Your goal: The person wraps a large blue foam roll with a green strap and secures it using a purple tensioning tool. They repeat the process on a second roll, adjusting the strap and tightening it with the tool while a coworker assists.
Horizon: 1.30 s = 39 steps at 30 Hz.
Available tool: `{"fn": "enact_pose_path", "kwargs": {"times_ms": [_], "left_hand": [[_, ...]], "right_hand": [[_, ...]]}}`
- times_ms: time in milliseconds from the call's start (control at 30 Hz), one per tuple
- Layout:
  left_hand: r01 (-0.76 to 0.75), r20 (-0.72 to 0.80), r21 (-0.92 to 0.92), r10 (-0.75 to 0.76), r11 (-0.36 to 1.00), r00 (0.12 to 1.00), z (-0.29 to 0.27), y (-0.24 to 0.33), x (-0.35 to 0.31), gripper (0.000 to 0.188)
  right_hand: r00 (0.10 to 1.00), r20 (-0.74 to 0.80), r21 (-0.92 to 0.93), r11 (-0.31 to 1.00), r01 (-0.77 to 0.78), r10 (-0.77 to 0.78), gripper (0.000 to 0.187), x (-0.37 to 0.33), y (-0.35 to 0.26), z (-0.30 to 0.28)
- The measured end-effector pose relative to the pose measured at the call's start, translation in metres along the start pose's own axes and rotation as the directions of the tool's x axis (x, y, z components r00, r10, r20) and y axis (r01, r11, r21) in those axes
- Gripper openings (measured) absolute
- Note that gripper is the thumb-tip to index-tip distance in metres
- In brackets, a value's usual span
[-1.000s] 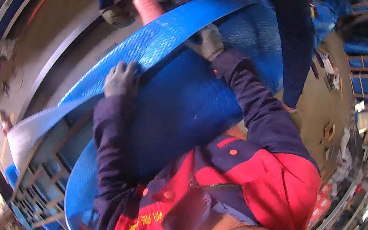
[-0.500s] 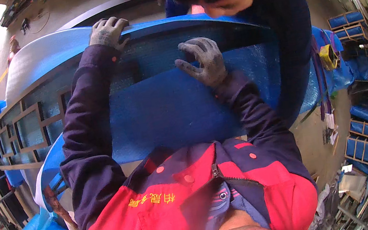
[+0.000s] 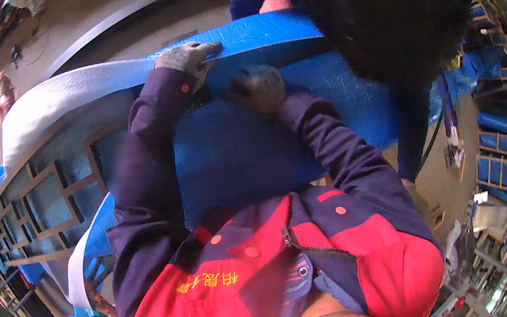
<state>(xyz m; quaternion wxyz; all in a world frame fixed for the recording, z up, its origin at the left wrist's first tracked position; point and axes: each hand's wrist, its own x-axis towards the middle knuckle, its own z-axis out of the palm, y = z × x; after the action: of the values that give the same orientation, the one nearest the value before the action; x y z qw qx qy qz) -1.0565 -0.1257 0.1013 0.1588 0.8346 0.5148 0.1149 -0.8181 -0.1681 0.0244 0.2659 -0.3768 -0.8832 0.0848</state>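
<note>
At the left grip (image 3: 182, 58), closed on its far edge, a blue cushioning sheet (image 3: 247, 32) is held, judged light, soft, slippery and best taken there, whereas the width of the blurred right grip (image 3: 265, 89) cannot be told, and moving room is judged to lie leftward of both, over the lattice frame (image 3: 63, 180).

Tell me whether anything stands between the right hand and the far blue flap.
Nothing visible does. The blurred right hand is on the near side of the far blue flap; the left hand touches its edge. Farther right, the other person's head hides the flap.
</note>
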Motion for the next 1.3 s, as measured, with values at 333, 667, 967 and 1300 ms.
{"fn": "enact_pose_path", "kwargs": {"times_ms": [333, 667, 967, 1300], "left_hand": [[0.083, -0.178, 0.155, -0.055, 0.984, 0.982, 0.077, 0.009, -0.034, 0.054], [0.065, -0.161, 0.084, -0.051, 0.994, 0.986, 0.058, 0.017, -0.041, 0.032], [-0.005, -0.071, 0.145, 0.015, 0.989, 0.997, 0.086, 0.033, -0.006, 0.05], [0.01, -0.121, 0.045, -0.004, 0.999, 0.993, 0.093, 0.023, -0.03, 0.036]], "right_hand": [[0.963, 0.034, 0.003, 0.964, -0.267, 0.266, 0.039, 0.007, -0.033, -0.024], [0.898, -0.175, -0.231, 0.87, -0.436, 0.404, 0.045, -0.006, -0.009, -0.019], [0.847, -0.204, -0.129, 0.844, -0.52, 0.491, 0.034, -0.005, -0.047, -0.042], [0.406, 0.265, 0.869, -0.034, -0.494, 0.874, 0.034, -0.402, -0.174, 0.013]]}}
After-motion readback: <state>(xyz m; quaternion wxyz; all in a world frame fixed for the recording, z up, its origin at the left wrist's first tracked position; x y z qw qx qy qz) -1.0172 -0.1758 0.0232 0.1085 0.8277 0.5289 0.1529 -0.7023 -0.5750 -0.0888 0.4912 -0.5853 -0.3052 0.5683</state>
